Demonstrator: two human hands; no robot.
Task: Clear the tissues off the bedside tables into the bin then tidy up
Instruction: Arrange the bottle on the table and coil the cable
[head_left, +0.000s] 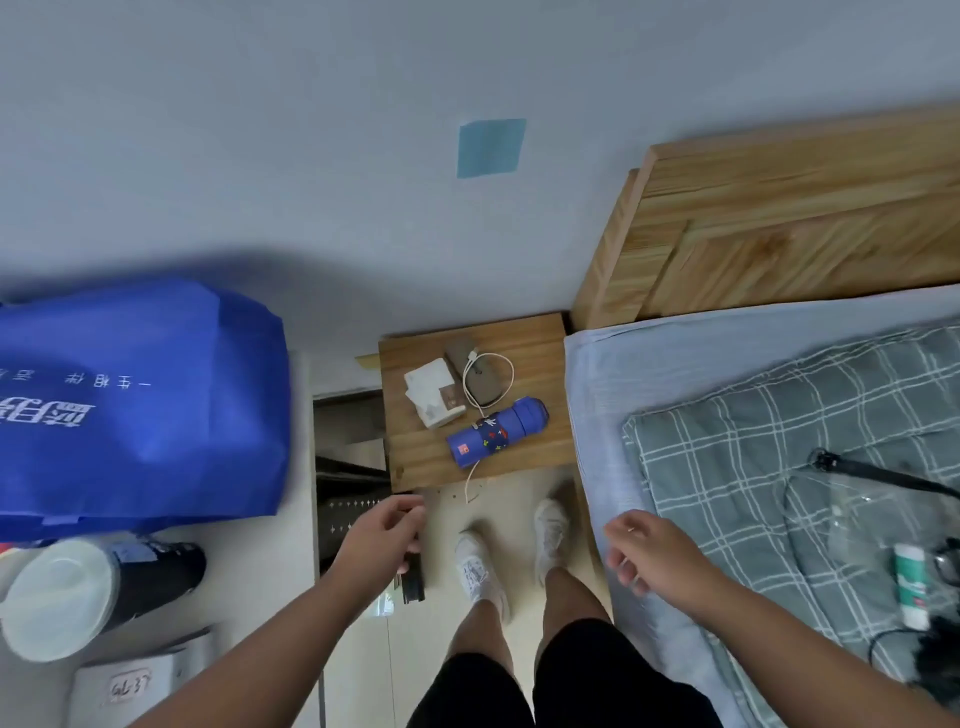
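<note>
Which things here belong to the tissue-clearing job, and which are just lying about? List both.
Job: tissues on the bedside table; bin at lower left.
Lying about: blue bottle on its side; power bank with white cable; blue bag; checked blanket.

Bedside table (535, 340) holds tissues (431, 395), a tipped blue bottle (496, 432) and a white cable (472, 357)

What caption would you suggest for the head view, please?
Left hand and right hand hover before a bedside table bearing tissues, a lying blue bottle and a cable.
</note>
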